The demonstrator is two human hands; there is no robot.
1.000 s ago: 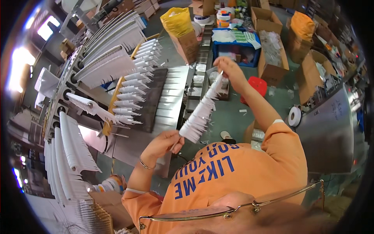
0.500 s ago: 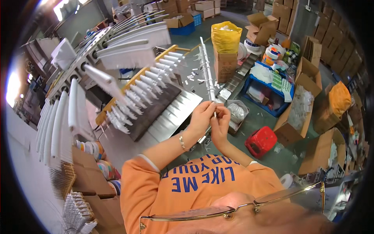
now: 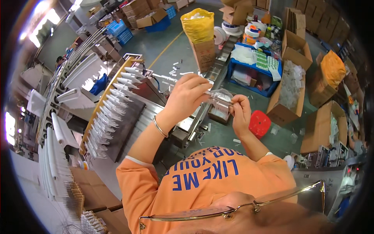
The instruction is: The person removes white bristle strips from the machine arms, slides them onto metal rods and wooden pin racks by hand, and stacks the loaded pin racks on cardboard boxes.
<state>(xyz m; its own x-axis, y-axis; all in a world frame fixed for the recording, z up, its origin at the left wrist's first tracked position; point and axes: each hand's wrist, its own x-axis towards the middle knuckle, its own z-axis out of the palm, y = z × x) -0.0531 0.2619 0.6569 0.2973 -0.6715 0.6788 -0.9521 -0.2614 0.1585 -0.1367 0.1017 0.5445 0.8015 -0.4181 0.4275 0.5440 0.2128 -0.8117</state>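
Note:
A long, thin whitish strip (image 3: 221, 99) with small pieces along it is stretched crosswise in front of me; its exact kind is unclear. My left hand (image 3: 187, 94) wraps round it, knuckles up, and part of the strip pokes out to the left beyond the fingers. At the right end, my right hand (image 3: 242, 110) pinches it between thumb and fingers. Below the strip stands a small open box (image 3: 219, 116) with whitish contents. Left of my left forearm, a row of white fringed pieces (image 3: 107, 117) hangs along a curved yellow bar (image 3: 90, 126).
A metal bench (image 3: 136, 130) lies beneath the fringed row. Ahead stand a yellow bag (image 3: 197, 27) in a carton and a blue crate (image 3: 255, 89). A red plastic container (image 3: 260, 124) is beyond my right forearm. Cartons (image 3: 285, 105) line the right; a rack with white rolls (image 3: 58, 128) stands left.
The strip has swung from pointing away from me to lying crosswise. My hands, close together before, are now apart, the right one farther right. The whole view has shifted.

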